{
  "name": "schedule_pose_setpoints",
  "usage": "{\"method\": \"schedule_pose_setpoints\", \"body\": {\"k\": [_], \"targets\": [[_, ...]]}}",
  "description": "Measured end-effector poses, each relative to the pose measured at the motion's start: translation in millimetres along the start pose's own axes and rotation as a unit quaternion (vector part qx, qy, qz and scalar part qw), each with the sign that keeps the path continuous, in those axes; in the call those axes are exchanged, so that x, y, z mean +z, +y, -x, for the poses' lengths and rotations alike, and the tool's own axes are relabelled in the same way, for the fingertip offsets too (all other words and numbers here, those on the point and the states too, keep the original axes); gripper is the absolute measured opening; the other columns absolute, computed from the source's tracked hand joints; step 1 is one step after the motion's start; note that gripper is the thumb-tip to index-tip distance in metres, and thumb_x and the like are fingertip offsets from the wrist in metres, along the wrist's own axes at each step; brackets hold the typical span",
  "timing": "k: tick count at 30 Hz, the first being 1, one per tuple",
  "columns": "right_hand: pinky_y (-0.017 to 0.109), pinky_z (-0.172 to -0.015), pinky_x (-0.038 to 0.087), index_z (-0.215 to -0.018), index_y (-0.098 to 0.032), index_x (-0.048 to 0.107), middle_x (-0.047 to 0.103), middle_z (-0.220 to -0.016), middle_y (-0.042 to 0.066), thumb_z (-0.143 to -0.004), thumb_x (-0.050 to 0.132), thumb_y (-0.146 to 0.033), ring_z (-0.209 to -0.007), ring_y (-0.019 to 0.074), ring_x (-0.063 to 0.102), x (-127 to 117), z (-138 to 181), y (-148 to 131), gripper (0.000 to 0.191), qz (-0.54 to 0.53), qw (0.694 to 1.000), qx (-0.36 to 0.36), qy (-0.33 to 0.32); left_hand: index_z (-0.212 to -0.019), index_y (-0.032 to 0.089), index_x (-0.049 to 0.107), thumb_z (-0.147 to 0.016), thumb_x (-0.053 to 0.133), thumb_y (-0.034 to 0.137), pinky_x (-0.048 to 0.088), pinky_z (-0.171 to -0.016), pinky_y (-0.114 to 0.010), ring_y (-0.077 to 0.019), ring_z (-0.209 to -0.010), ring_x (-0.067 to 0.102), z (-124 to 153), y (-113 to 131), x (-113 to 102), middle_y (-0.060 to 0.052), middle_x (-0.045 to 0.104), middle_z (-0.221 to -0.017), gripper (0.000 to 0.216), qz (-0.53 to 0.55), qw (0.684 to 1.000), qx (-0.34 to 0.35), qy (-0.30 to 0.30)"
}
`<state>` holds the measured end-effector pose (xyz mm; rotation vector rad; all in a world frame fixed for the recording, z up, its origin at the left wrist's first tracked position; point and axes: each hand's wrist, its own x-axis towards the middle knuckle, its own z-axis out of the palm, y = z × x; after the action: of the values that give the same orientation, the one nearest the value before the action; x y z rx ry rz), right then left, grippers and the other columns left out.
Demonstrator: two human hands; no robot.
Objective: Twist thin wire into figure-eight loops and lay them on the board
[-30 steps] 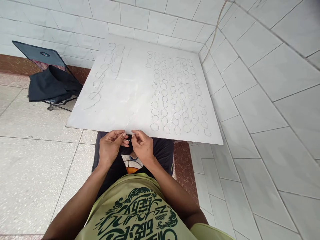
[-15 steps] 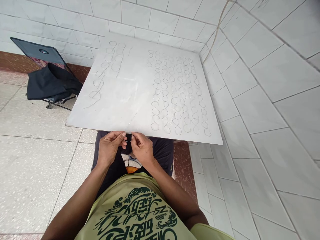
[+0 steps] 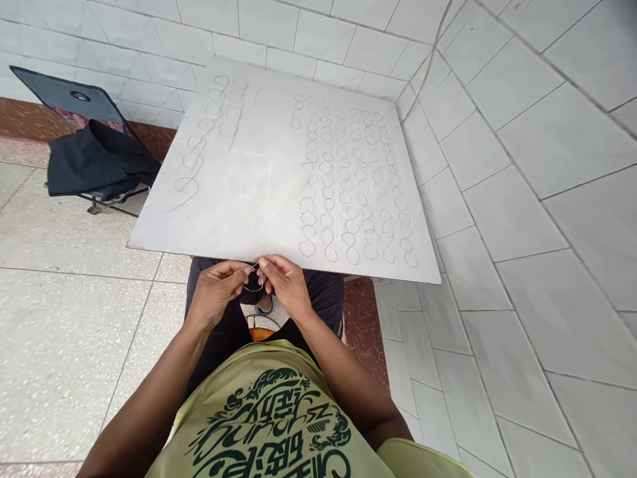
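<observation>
A thin pale wire point(image 3: 253, 290) curves in a loop between my two hands, over the dark trousers. My left hand point(image 3: 219, 287) pinches it at the left of the loop, thumb against the fingers. On the other side, my right hand point(image 3: 284, 281) grips the wire between thumb and fingertips. Both hands are at the front edge of a white board point(image 3: 239, 219). Rows of S-shaped and looped wires point(image 3: 326, 179) lie on the board's right half. Longer, looser wires point(image 3: 186, 182) lie along its left side.
A folding chair point(image 3: 60, 93) with a dark cloth point(image 3: 94, 159) on it stands on the floor at left. White tiled walls point(image 3: 522, 219) border the board at the back and right. A cable point(image 3: 432, 60) hangs in the corner.
The wire between my hands now forms a wider loop, hanging below the fingertips. My right hand has shifted slightly, its fingertips up and left. The view has tilted a little.
</observation>
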<state>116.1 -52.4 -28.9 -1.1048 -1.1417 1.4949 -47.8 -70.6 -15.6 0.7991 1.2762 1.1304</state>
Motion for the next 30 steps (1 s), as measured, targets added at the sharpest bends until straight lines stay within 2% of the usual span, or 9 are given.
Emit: {"method": "schedule_pose_setpoints", "body": {"k": [5, 9, 13, 17, 22, 30], "targets": [[0.022, -0.045, 0.036, -0.087, -0.017, 0.075, 0.063, -0.068, 0.0, -0.093, 0.069, -0.054, -0.052, 0.0085, 0.05, -0.3, 1.5, 3.6, 0.039, -0.097, 0.995, 0.032, -0.015, -0.084, 0.015, 0.078, -0.076, 0.088, 0.04, 0.024, -0.043, -0.016, -0.0033, -0.049, 0.042, 6.1, 7.1, -4.7, 0.001, 0.061, -0.065, 0.028, -0.023, 0.998, -0.024, -0.058], [0.022, -0.047, 0.039, -0.085, -0.016, 0.075, 0.063, -0.066, 0.0, -0.091, 0.071, -0.054, -0.056, 0.01, 0.054, -2.0, 7.7, 4.5, 0.039, -0.112, 0.992, 0.047, -0.042, -0.081, 0.013, 0.078, -0.074, 0.09, 0.04, 0.023, -0.043, -0.016, -0.0028, -0.047, 0.041, 10.9, 11.9, -12.5, 0.0, 0.061, -0.064, 0.031, -0.018, 0.994, -0.057, -0.094], [0.021, -0.047, 0.038, -0.084, -0.015, 0.075, 0.062, -0.065, 0.0, -0.091, 0.074, -0.052, -0.055, 0.0097, 0.054, -3.9, 13.4, 4.2, 0.037, -0.145, 0.985, 0.063, -0.07, -0.078, 0.012, 0.077, -0.071, 0.092, 0.04, 0.017, -0.038, -0.015, -0.0007, -0.041, 0.034, 15.4, 17.5, -18.3, 0.002, 0.058, -0.059, 0.033, -0.005, 0.985, -0.117, -0.131], [0.022, -0.048, 0.038, -0.084, -0.015, 0.076, 0.064, -0.065, 0.0, -0.092, 0.074, -0.048, -0.055, 0.0095, 0.055, -7.3, 18.2, 3.3, 0.034, -0.165, 0.98, 0.051, -0.094, -0.079, 0.012, 0.076, -0.07, 0.092, 0.04, 0.015, -0.036, -0.015, -0.0006, -0.039, 0.032, 16.2, 24.1, -23.5, 0.002, 0.057, -0.059, 0.034, -0.012, 0.976, -0.15, -0.157], [0.023, -0.049, 0.039, -0.083, -0.016, 0.076, 0.063, -0.064, 0.0, -0.094, 0.074, -0.046, -0.053, 0.0094, 0.053, -13.6, 20.7, 2.0, 0.032, -0.161, 0.975, 0.057, -0.143, -0.082, 0.012, 0.076, -0.073, 0.091, 0.041, 0.014, -0.037, -0.015, -0.0007, -0.04, 0.029, 12.3, 31.6, -31.4, 0.003, 0.055, -0.056, 0.033, -0.049, 0.958, -0.16, -0.233], [0.024, -0.051, 0.039, -0.081, -0.016, 0.076, 0.064, -0.065, 0.003, -0.094, 0.073, -0.048, -0.056, 0.0116, 0.055, -18.6, 21.0, 5.0, 0.035, -0.164, 0.968, 0.049, -0.185, -0.079, 0.013, 0.074, -0.08, 0.085, 0.046, 0.018, -0.043, -0.017, -0.0038, -0.047, 0.026, 10.9, 41.3, -35.9, 0.006, 0.042, -0.054, 0.035, -0.126, 0.937, -0.122, -0.301]]}}
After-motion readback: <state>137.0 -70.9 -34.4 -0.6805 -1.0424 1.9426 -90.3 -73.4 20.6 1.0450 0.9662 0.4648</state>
